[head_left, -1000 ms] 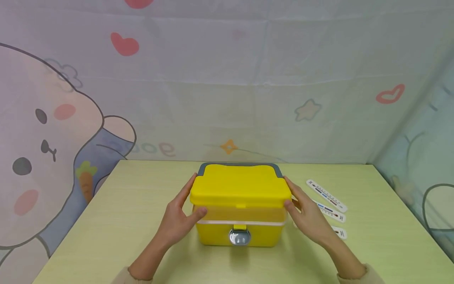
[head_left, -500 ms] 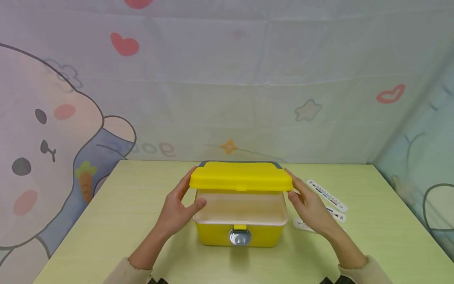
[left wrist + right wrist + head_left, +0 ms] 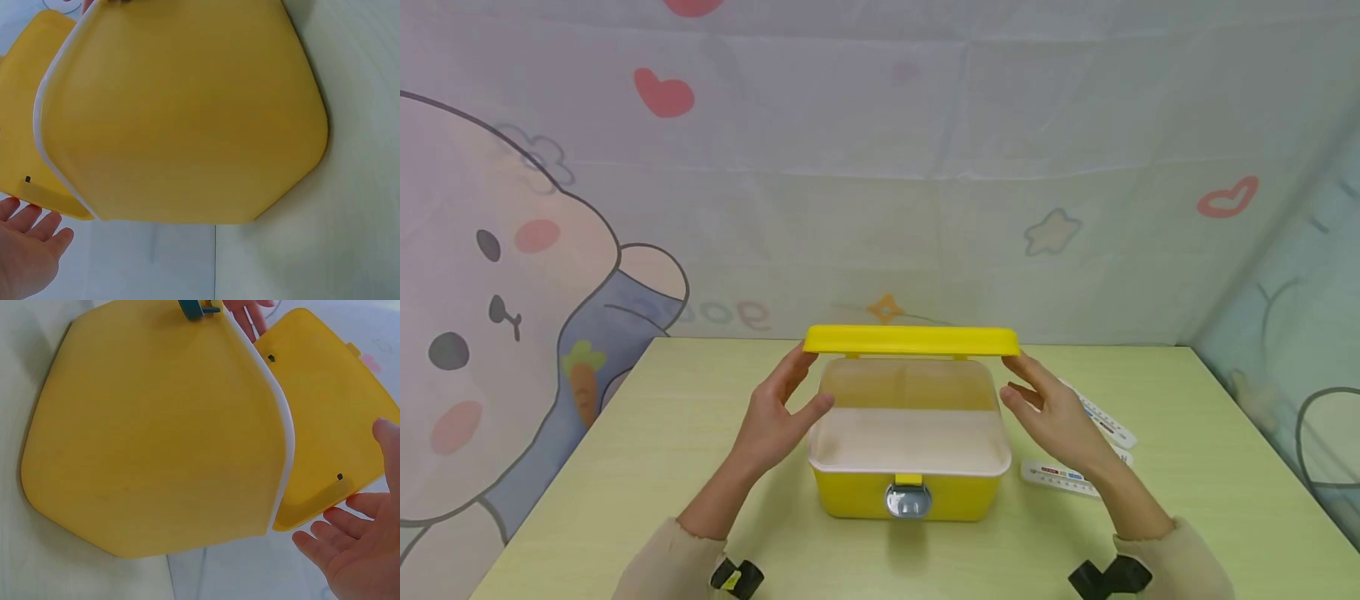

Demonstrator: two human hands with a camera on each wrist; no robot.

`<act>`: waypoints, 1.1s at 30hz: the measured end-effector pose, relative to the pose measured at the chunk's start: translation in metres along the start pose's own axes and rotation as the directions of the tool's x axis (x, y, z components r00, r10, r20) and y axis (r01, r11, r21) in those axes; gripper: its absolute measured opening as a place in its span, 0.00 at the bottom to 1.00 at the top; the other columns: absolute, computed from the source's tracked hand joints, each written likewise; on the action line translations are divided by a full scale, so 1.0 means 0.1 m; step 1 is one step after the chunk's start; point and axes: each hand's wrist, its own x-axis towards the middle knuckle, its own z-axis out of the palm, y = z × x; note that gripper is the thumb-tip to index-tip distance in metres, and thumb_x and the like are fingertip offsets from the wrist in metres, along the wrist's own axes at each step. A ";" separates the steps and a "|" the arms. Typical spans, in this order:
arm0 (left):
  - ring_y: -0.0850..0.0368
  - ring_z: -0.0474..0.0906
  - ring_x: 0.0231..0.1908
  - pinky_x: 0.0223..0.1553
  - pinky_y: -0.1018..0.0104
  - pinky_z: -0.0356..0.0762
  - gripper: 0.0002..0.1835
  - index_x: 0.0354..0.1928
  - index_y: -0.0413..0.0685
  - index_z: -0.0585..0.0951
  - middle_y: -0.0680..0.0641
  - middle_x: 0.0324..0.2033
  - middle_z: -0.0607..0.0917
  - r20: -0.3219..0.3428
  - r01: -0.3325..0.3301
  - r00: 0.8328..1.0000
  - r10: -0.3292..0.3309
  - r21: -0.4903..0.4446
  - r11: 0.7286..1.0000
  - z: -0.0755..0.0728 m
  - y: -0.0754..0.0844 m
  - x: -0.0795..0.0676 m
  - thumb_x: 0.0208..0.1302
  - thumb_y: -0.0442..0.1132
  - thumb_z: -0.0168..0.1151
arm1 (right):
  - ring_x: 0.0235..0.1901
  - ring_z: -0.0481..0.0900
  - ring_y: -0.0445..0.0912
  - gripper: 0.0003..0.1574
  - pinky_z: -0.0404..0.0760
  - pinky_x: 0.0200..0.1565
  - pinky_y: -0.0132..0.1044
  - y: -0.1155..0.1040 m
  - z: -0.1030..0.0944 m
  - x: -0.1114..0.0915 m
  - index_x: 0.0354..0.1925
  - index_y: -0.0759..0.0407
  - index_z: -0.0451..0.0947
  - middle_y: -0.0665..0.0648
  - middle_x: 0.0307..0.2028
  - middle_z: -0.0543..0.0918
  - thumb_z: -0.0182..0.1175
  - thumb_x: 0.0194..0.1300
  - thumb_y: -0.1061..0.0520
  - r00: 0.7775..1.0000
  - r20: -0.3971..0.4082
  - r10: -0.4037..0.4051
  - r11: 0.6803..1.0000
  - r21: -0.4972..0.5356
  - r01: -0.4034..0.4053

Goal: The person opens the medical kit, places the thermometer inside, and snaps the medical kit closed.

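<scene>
A yellow storage box with a white rim and a round clear front clasp stands mid-table. Its yellow lid is tilted up on the rear hinges, so the pale inside shows. At the lid's left end my left hand touches the edge with its fingertips, thumb held apart. My right hand does the same at the right end. In the right wrist view, extended fingers support the lid's edge, while the thumb stays off it. The left wrist view shows the left fingertips along the lid's edge.
Right of the box lie a few white strips with printed scales, partly behind my right hand and forearm. A printed cloth hangs behind the table. Dark devices are strapped at both wrists.
The lid has swung from nearly over the rim up and back, uncovering the inside. Both hands have risen slightly with it. The box body has stayed in place.
</scene>
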 end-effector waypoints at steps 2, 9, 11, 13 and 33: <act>0.51 0.64 0.63 0.64 0.58 0.60 0.34 0.66 0.48 0.64 0.45 0.62 0.70 -0.010 -0.013 1.000 0.013 -0.014 1.000 0.00 -0.01 0.03 0.58 0.34 0.64 | 0.62 0.65 0.59 0.38 0.69 0.57 0.48 0.01 -0.01 0.03 0.70 0.56 0.50 0.62 0.68 0.57 0.51 0.68 0.50 1.000 0.001 -0.001 1.000 0.013 0.001; 0.50 0.68 0.60 0.62 0.59 0.63 0.32 0.65 0.47 0.65 0.46 0.60 0.72 -0.024 0.000 1.000 0.000 -0.025 1.000 -0.03 -0.04 0.13 0.58 0.37 0.64 | 0.65 0.62 0.54 0.41 0.70 0.56 0.42 0.05 -0.01 0.12 0.71 0.50 0.49 0.56 0.69 0.55 0.55 0.66 0.54 0.999 -0.016 -0.028 0.999 0.047 0.029; 0.50 0.69 0.59 0.61 0.59 0.64 0.32 0.65 0.48 0.66 0.46 0.60 0.72 -0.027 0.003 1.000 -0.004 -0.023 1.000 -0.03 -0.05 0.15 0.58 0.37 0.64 | 0.65 0.62 0.54 0.41 0.70 0.56 0.42 0.06 -0.01 0.14 0.71 0.49 0.48 0.56 0.69 0.55 0.55 0.66 0.54 0.999 -0.020 -0.033 0.998 0.058 0.035; 0.49 0.70 0.59 0.61 0.58 0.65 0.32 0.64 0.49 0.67 0.46 0.59 0.73 -0.033 0.000 0.999 -0.001 -0.017 1.000 -0.03 -0.05 0.18 0.58 0.38 0.64 | 0.65 0.62 0.54 0.41 0.70 0.56 0.42 0.06 -0.01 0.17 0.71 0.49 0.48 0.56 0.69 0.54 0.55 0.66 0.55 0.999 -0.024 -0.039 0.997 0.067 0.041; 0.46 0.71 0.57 0.59 0.53 0.67 0.31 0.65 0.48 0.66 0.46 0.61 0.71 -0.028 0.032 0.999 -0.032 -0.009 0.999 -0.03 0.01 0.42 0.58 0.33 0.62 | 0.62 0.65 0.53 0.41 0.73 0.54 0.35 0.16 -0.08 0.44 0.70 0.46 0.50 0.54 0.67 0.58 0.57 0.64 0.53 0.996 -0.030 -0.078 0.991 0.110 0.081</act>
